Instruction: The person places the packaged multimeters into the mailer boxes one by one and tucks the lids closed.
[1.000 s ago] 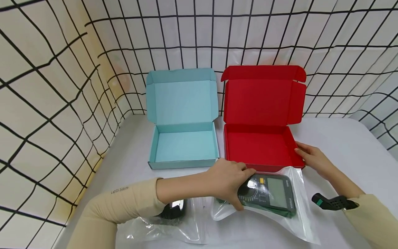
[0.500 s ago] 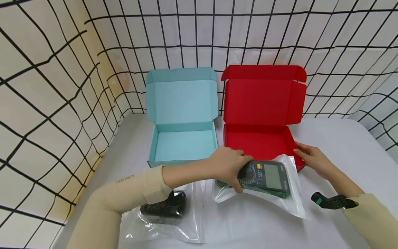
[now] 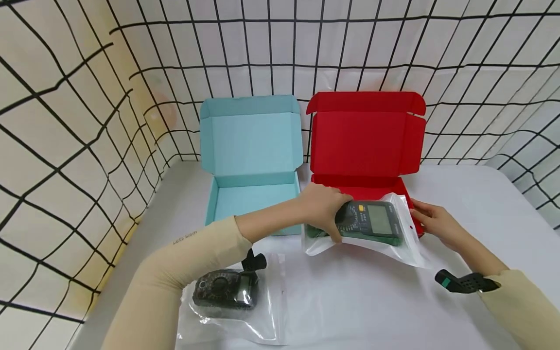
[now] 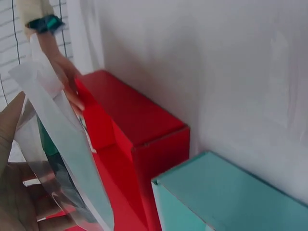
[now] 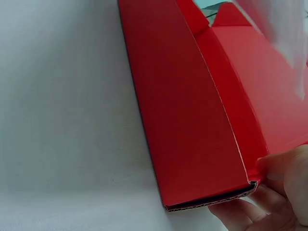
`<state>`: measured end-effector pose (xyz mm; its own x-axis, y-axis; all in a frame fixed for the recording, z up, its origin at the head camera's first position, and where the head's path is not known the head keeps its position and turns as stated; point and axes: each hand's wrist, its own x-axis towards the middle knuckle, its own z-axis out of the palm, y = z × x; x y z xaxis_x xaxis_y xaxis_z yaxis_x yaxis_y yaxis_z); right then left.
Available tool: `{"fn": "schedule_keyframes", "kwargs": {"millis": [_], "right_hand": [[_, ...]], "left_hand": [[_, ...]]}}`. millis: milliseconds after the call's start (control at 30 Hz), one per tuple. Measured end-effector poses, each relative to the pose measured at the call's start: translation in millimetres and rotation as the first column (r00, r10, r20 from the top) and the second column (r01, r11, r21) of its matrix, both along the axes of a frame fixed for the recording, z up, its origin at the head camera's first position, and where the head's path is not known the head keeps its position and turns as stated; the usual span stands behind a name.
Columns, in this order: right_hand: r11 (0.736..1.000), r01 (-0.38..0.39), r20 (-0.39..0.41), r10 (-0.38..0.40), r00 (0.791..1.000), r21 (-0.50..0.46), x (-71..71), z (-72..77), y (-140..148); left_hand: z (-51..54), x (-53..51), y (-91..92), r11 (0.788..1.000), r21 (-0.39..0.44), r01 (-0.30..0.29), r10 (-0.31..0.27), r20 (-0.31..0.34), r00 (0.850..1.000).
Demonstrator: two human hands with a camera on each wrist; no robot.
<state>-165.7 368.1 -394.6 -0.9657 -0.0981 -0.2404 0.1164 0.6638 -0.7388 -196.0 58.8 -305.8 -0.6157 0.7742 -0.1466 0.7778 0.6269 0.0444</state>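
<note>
My left hand (image 3: 324,209) grips one end of a clear bag holding a dark multimeter (image 3: 372,221), held over the front part of the open red box (image 3: 367,143). In the left wrist view the bag (image 4: 72,144) hangs beside the red box's wall (image 4: 130,108), with the fingers (image 4: 36,204) around its edge. My right hand (image 3: 439,226) pinches the right side of the red box; in the right wrist view its thumb is inside the wall (image 5: 183,110) and its fingers (image 5: 250,214) are outside.
An open light blue box (image 3: 253,141) stands left of the red one. A second bagged multimeter (image 3: 227,289) lies on the white table (image 3: 350,311) at the front left, partly beside my left sleeve. A black wire grid (image 3: 271,65) runs behind and to the left.
My left hand has lifted the bagged multimeter and moved it away from me, from in front of the red box to over its front part. My right hand has stayed on the box.
</note>
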Motion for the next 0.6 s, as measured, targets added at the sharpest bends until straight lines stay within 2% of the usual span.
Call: {"fn": "schedule_keyframes", "kwargs": {"millis": [367,600], "right_hand": [[1.000,0.026,0.021,-0.027,0.999,0.014,-1.8,0.8,0.3],[0.999,0.034,0.035,-0.034,0.999,-0.002,-1.6,-0.3,-0.5]], "left_hand": [[-8.0,-39.5,17.1,0.998,0.019,-0.061,0.062,-0.045,0.997],[-11.5,-55.7,24.9,0.995,0.034,-0.089,0.090,-0.035,0.995]]}}
